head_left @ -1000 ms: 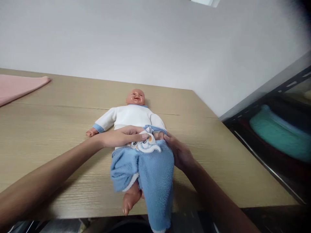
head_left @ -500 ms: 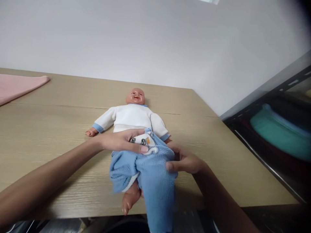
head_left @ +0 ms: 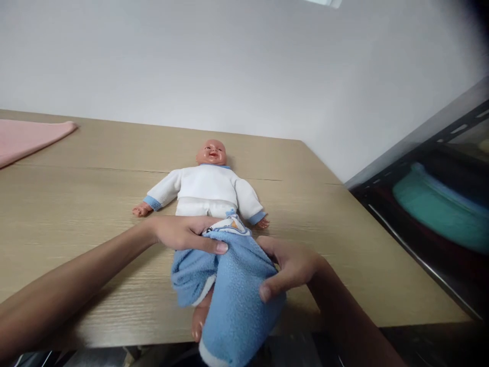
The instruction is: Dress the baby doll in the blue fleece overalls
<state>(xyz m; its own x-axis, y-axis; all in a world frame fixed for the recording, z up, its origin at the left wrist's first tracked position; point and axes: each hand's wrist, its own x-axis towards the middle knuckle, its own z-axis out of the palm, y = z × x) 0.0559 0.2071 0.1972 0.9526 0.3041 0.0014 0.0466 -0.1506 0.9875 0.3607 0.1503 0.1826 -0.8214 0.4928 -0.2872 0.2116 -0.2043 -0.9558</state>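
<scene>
A baby doll (head_left: 212, 153) lies on its back on the wooden table, in a white top (head_left: 206, 184) with blue cuffs. Fleecy blue trousers (head_left: 240, 290) cover its lower body, and their front patch is folded over. One bare foot (head_left: 198, 323) sticks out of the leg on the left; the other leg hangs over the table's front edge, with no foot visible. At the waist, my left hand (head_left: 191, 234) grips the trousers, thumb on top and fingers hidden beneath the cloth. My right hand (head_left: 290, 267) holds the cloth's right side, thumb over it and fingers behind.
Pink cloth (head_left: 30, 137) lies at the table's far left. A pale wall (head_left: 191, 61) rises behind the table (head_left: 95, 204). On the right stands a dark rack (head_left: 412, 244) with a teal basin (head_left: 439, 209) in it.
The hanging trouser leg has swung left, now partly covering the bare foot. The waist has come down a little, folding the patch and showing more white at the doll's middle.
</scene>
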